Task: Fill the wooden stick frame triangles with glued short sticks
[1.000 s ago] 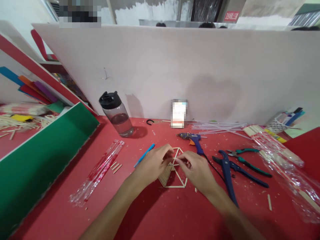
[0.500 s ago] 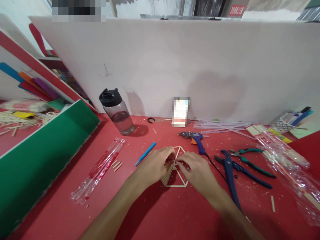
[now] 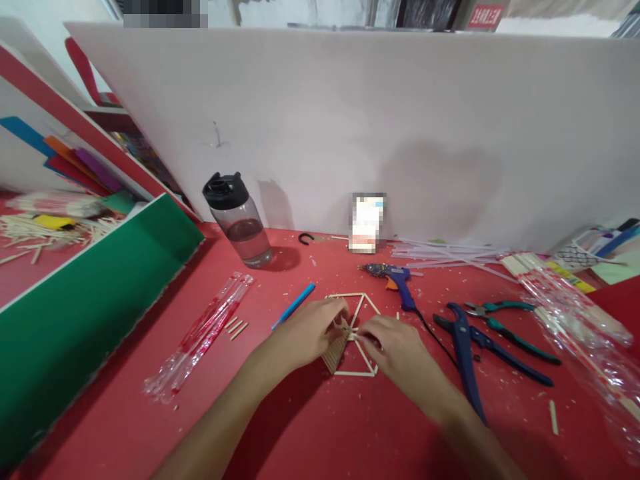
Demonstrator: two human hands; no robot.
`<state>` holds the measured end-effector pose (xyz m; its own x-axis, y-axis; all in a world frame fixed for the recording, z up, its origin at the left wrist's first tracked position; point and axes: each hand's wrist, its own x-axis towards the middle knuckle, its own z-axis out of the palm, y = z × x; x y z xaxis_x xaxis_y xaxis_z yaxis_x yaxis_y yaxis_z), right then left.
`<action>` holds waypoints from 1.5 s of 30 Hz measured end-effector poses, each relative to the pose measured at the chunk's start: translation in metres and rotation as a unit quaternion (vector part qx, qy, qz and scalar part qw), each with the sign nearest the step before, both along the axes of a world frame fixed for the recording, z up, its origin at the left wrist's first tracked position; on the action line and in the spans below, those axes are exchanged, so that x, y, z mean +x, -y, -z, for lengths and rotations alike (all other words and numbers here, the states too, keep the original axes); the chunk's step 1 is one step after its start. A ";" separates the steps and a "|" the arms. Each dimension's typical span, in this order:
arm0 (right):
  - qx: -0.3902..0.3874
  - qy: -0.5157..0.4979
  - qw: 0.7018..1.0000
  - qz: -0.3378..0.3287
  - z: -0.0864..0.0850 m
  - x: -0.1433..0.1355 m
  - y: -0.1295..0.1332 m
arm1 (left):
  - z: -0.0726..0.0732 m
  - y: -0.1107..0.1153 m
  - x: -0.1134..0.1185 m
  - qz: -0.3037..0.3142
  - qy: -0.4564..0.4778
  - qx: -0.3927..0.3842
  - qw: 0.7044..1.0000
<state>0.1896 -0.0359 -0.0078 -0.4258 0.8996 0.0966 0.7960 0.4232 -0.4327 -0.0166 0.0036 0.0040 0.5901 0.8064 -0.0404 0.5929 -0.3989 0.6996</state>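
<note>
A many-sided frame of thin wooden sticks (image 3: 354, 375) lies on the red table, with spokes running to its middle. One wedge at its near left is a panel of sticks laid side by side (image 3: 334, 355). My left hand (image 3: 320, 328) is closed at the hub, its thumb and fingertips pinching the frame just above the panel. From the right, my right hand (image 3: 397, 347) reaches the same hub with thumb and finger pressed together. What lies between those fingertips is too small to make out. The hands cover parts of the frame's left and right sides.
A blue pen (image 3: 293, 305), short cut sticks (image 3: 239, 331) and plastic sleeves (image 3: 200, 333) lie left. Behind stand a water bottle (image 3: 241, 223) and a lit phone (image 3: 367, 223). A glue gun (image 3: 395, 277), blue cutter (image 3: 465, 353), green-handled pliers (image 3: 500, 325) and stick packs (image 3: 570, 300) lie right.
The hands stay at the hub, with their fingertips slightly farther apart. The stick panel shows more fully below my left hand. The whole view has shifted slightly.
</note>
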 end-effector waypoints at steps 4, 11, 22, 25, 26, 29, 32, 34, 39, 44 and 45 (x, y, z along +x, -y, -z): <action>-0.014 0.017 1.000 -0.017 0.003 -0.002 0.001 | 0.005 -0.002 -0.004 -0.002 -0.013 -0.040 0.999; -0.025 0.032 0.999 -0.035 0.010 -0.005 0.002 | 0.014 -0.004 -0.006 0.005 0.015 -0.065 0.998; -0.011 0.034 0.998 -0.043 0.015 -0.004 0.002 | 0.015 -0.004 -0.005 0.005 0.018 -0.068 0.997; -0.004 0.034 0.999 -0.042 0.014 -0.004 0.003 | 0.015 -0.004 -0.005 0.007 0.014 -0.070 0.997; -0.002 0.035 0.999 -0.041 0.013 -0.005 0.003 | 0.015 -0.004 -0.005 0.008 0.014 -0.070 0.997; -0.001 0.036 0.999 -0.037 0.013 -0.006 0.002 | 0.013 -0.004 -0.005 0.005 0.016 -0.069 0.997; -0.002 0.034 0.999 -0.033 0.015 -0.006 0.002 | 0.013 -0.004 -0.005 0.002 0.015 -0.068 0.998; 0.003 0.027 0.999 -0.028 0.017 -0.005 0.002 | 0.013 -0.003 -0.004 0.000 0.013 -0.066 0.998; 0.009 0.003 1.000 -0.029 0.018 -0.004 0.001 | 0.012 0.000 0.001 -0.018 -0.019 -0.034 0.999; -0.001 0.008 1.000 -0.018 0.019 -0.004 0.002 | 0.009 0.005 0.012 -0.042 -0.065 0.011 0.997; -0.004 0.006 1.000 -0.015 0.018 -0.004 0.002 | 0.009 0.006 0.013 -0.045 -0.068 0.011 0.997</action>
